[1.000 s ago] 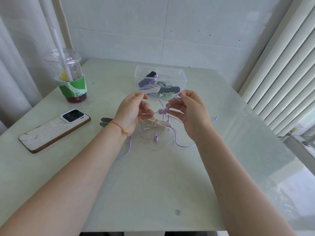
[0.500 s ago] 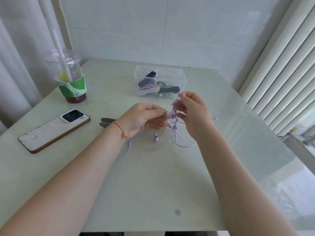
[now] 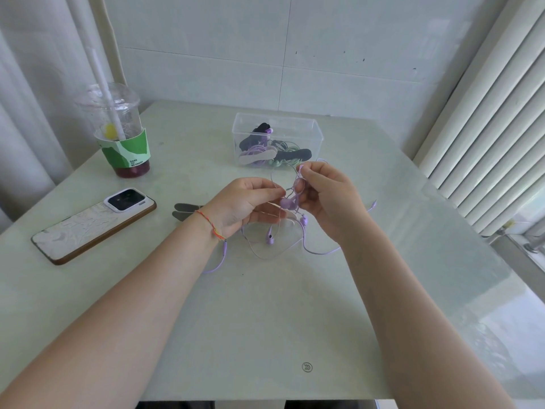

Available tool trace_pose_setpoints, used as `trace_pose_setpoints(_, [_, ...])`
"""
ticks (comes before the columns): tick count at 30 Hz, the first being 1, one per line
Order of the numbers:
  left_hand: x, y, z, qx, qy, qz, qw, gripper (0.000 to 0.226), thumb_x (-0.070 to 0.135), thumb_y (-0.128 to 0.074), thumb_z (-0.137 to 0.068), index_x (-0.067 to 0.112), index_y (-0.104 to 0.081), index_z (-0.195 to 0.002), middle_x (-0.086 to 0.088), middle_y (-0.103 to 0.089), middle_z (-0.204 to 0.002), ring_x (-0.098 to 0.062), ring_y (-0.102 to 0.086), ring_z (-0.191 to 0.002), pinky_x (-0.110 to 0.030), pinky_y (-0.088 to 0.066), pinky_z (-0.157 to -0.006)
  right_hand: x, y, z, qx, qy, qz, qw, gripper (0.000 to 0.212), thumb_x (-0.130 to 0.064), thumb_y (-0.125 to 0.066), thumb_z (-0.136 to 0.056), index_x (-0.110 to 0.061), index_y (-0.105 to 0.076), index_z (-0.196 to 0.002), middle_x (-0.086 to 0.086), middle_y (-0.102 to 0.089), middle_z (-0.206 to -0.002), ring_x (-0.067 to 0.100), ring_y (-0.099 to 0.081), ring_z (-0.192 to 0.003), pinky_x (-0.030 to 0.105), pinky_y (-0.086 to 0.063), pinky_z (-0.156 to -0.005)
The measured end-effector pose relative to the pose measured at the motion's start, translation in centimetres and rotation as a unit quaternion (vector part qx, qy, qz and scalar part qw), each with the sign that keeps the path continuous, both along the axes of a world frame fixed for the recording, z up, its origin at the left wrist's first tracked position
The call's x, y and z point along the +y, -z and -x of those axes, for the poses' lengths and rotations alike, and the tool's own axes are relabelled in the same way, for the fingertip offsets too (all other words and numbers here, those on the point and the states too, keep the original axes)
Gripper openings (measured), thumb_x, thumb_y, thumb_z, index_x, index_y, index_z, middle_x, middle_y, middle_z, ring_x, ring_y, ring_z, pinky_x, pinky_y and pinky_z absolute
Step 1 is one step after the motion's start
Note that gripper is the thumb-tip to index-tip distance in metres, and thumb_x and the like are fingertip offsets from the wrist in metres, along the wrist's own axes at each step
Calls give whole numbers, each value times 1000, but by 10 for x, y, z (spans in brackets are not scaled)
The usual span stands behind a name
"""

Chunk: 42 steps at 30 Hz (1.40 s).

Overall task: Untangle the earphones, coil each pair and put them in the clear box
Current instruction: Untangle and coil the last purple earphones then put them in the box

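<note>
Tangled purple earphones (image 3: pixel 290 202) hang between my two hands just above the table's middle. My left hand (image 3: pixel 244 202) pinches the thin cord at its left side, and my right hand (image 3: pixel 327 196) pinches the cord and a bud at the top. Loose loops, another bud (image 3: pixel 269 237) and the plug end (image 3: pixel 224 249) trail on the table below. The clear box (image 3: pixel 317 134) stands just behind my hands and holds coiled purple, green and black earphones.
A phone (image 3: pixel 88 225) lies face down at the left. An iced drink cup (image 3: pixel 124 134) with a straw stands at the back left. Two grey flat strips (image 3: pixel 185 211) lie beside my left wrist. A tiled wall is behind, blinds at the right.
My left hand dropped and moved right until both hands met around the tangle. The right hand has lifted the cord slightly toward the box.
</note>
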<state>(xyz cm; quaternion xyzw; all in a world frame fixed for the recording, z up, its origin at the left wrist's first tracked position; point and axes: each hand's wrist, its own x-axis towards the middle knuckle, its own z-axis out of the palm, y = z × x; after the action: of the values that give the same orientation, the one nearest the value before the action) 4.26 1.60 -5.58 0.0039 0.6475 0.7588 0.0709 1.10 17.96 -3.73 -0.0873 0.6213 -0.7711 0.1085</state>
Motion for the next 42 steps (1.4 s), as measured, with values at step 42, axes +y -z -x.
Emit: trace_pose_setpoints(42, [-15, 0, 15, 46, -347, 12, 937, 16, 0, -53, -88, 15, -60, -87, 1, -46, -60, -8, -36, -35, -21, -40, -45, 17, -10, 7, 78, 150, -190, 967, 15, -15, -59, -88, -13, -71, -78, -4, -59, -70, 12, -50, -58, 20, -48, -55])
